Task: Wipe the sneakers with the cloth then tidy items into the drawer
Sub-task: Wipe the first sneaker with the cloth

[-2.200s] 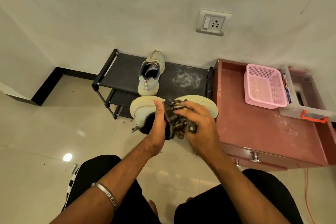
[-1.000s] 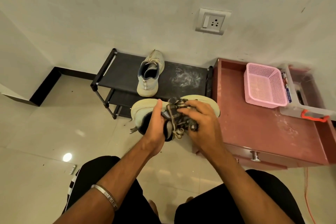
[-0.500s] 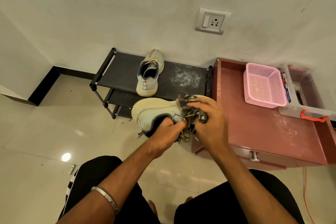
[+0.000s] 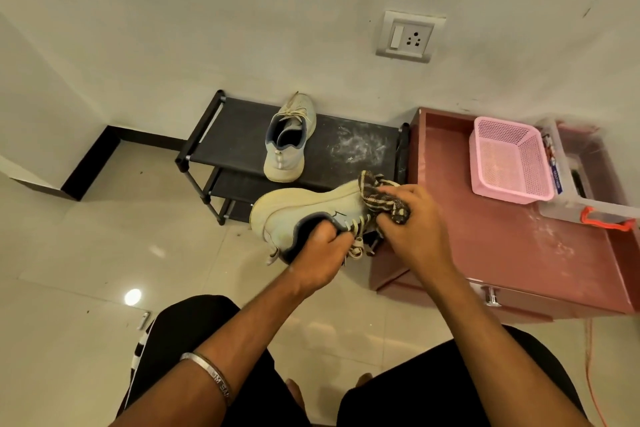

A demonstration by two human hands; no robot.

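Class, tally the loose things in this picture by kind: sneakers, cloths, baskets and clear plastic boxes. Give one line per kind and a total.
Sneakers: 2, one held, one on the shoe rack
Cloths: 1, patterned cloth
Baskets: 1, pink basket
Clear plastic boxes: 1
Total: 5

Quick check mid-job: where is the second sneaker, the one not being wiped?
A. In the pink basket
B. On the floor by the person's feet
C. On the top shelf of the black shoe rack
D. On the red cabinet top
C: the second sneaker stands on the top shelf of the black shoe rack, while the left hand holds the other sneaker.
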